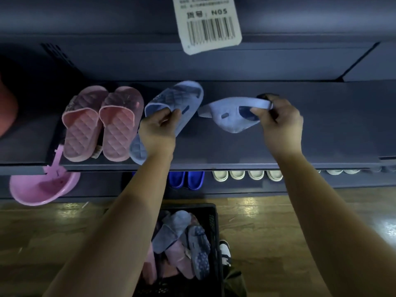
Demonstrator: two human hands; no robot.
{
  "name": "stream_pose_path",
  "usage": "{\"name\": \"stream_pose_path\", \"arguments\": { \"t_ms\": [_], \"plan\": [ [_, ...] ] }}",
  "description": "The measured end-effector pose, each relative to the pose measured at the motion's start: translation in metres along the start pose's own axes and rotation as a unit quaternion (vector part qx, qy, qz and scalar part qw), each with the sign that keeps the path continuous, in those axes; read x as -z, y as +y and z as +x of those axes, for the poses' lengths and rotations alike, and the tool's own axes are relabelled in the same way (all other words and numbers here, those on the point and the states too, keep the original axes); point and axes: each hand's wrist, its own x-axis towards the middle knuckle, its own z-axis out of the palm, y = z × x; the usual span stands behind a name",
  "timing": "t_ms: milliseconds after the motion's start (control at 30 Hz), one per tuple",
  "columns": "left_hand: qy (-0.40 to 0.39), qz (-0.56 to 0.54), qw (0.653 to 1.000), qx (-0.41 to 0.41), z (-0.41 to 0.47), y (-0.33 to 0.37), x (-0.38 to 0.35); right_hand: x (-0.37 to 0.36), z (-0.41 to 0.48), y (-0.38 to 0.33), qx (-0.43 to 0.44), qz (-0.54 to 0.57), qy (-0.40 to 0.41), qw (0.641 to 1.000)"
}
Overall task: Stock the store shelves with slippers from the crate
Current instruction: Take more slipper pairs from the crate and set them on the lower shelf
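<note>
Blue slipper [171, 103]: lay on shelf [321, 129], strap pinched by left hand [157, 131].
Second blue slipper [231, 116]: held tilted, pinched by right hand [278, 121].
Pink pair [102, 125]: left of left hand.
Crate [212, 224]: below both hands, slippers inside.

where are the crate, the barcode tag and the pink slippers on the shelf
crate [214, 228], head view, on its black right wall
barcode tag [211, 31], head view, on the printed bars
pink slippers [82, 127], head view, on the left one's quilted footbed
</note>
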Motion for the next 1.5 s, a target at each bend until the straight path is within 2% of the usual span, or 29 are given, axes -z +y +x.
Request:
{"name": "stream_pose_path", "arguments": {
  "t_ms": [133, 233, 333, 467, 533, 633, 700, 800, 900, 967, 1000, 1033, 1133, 1233, 1367, 1500],
  "plan": [
    [0.034, 0.024, 0.999, -0.020, -0.006, -0.013, 0.005, 0.005, 0.007, -0.005, 0.028, -0.096, -0.007, 0.995],
    [0.044, 0.073, 0.996, -0.014, -0.010, -0.024, 0.006, 0.002, 0.011, -0.006, 0.005, -0.135, -0.038, 0.990],
    [0.032, 0.079, 0.996, 0.027, -0.015, -0.036, 0.005, -0.005, 0.013, -0.002, -0.021, -0.176, -0.078, 0.981],
    [-0.005, 0.141, 0.990, 0.015, -0.020, -0.043, 0.006, -0.009, 0.015, 0.012, -0.037, -0.204, -0.112, 0.972],
    [-0.010, 0.170, 0.985, 0.019, -0.021, -0.039, 0.009, -0.009, 0.014, 0.017, -0.043, -0.184, -0.116, 0.975],
    [0.030, 0.195, 0.980, -0.013, -0.025, -0.031, 0.014, -0.011, 0.016, 0.020, -0.069, -0.137, -0.100, 0.983],
    [0.032, 0.149, 0.988, -0.016, -0.026, -0.026, 0.019, -0.016, 0.019, 0.021, -0.084, -0.115, -0.085, 0.986],
    [-0.016, 0.103, 0.994, 0.016, -0.016, -0.022, 0.031, -0.025, 0.024, 0.019, -0.090, -0.087, -0.066, 0.990],
    [-0.018, 0.124, 0.992, 0.011, 0.000, -0.018, 0.047, -0.045, 0.023, 0.011, -0.106, 0.020, -0.066, 0.992],
    [0.009, 0.136, 0.991, 0.012, 0.007, -0.019, 0.056, -0.065, 0.016, 0.007, -0.140, 0.113, -0.064, 0.982],
    [0.030, 0.134, 0.990, 0.023, 0.009, -0.019, 0.061, -0.076, 0.012, 0.007, -0.152, 0.126, -0.072, 0.978],
    [0.054, 0.122, 0.990, 0.044, 0.010, -0.022, 0.066, -0.087, 0.007, 0.008, -0.151, 0.111, -0.086, 0.979],
    [0.106, 0.064, 0.987, 0.099, 0.011, -0.029, 0.078, -0.117, -0.012, 0.003, -0.068, -0.028, -0.173, 0.982],
    [0.123, 0.051, 0.985, 0.113, 0.009, -0.039, 0.092, -0.145, -0.029, -0.008, -0.029, -0.051, -0.225, 0.973],
    [0.115, 0.107, 0.980, 0.126, 0.007, -0.055, 0.104, -0.160, -0.031, -0.018, -0.040, -0.119, -0.196, 0.973],
    [0.131, 0.046, 0.975, 0.174, 0.001, -0.051, 0.093, -0.138, -0.017, -0.017, -0.026, -0.149, -0.140, 0.979]
  ]
}}
